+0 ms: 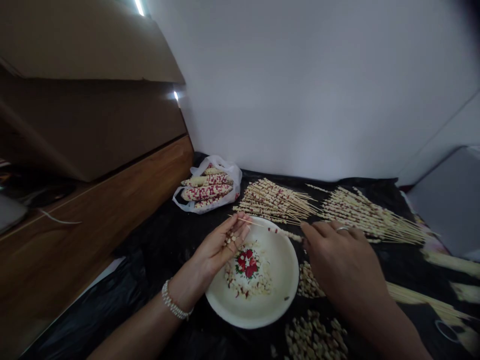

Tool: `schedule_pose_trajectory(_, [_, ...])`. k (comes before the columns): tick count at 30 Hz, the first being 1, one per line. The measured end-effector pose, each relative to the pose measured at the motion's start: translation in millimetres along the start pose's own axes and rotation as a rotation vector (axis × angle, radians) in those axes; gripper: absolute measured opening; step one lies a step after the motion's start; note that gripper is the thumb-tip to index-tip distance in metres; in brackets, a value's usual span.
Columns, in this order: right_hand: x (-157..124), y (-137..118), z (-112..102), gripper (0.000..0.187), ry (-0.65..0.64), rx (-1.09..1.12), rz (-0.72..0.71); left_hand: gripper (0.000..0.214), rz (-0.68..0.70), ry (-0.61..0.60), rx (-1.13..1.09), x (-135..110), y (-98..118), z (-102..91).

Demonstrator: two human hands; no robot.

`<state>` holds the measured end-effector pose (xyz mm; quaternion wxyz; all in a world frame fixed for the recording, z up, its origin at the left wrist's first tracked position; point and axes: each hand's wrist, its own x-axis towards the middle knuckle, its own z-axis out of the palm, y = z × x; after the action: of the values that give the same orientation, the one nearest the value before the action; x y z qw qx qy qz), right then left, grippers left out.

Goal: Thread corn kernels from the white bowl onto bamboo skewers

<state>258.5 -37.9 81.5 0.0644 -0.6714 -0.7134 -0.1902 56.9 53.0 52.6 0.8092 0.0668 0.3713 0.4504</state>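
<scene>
My right hand (343, 257), with a ring on one finger, is closed round one end of a thin skewer (285, 233). Pale and dark red corn kernels are threaded along the part near that hand. The skewer's bare tip reaches over to my left hand (219, 245), which is cupped palm up, thumb and fingertips at the tip. Loose corn kernels (230, 239) lie in the left palm. Beneath both hands, a white bowl (258, 320) with a red flower print holds more loose kernels (253, 288).
A plastic bag (234, 175) of corn cobs (208, 192) stands at the back left. Two heaps of filled skewers (275, 197) lie behind the bowl and to the right. Kernel piles (315, 337) and bare sticks (423, 297) lie right. A wooden panel (123, 195) borders the left.
</scene>
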Motion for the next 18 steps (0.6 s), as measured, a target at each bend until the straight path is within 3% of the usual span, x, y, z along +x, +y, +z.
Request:
schedule_pose_trajectory(3, [-0.5,-19.1,7.2,0.031,0.064,0.132,-0.099,0.028,-0.037,-0.016,0.069,-3.4,-15.8,3.7])
schedule_pose_trajectory(6, [0.4,-35.0,16.9,0.028,0.05,0.186,-0.158,0.021,-0.084,-0.05,0.111,-7.0,-26.9,5.5])
schedule_pose_trajectory(9, [3.0,-35.3,21.1,0.022,0.03,0.198,-0.171,0.016,-0.064,-0.156,0.255,-10.3,-28.2,3.5])
schedule_pose_trajectory(13, [6.7,-22.7,16.4,0.014,-0.041,0.155,-0.076,0.034,0.1,-0.337,0.684,-12.2,-26.0,-1.1])
schedule_pose_trajectory(18, [8.4,-19.7,12.7,0.014,-0.149,0.184,-0.031,0.028,0.311,-0.583,1.303,-8.0,-31.7,-8.8])
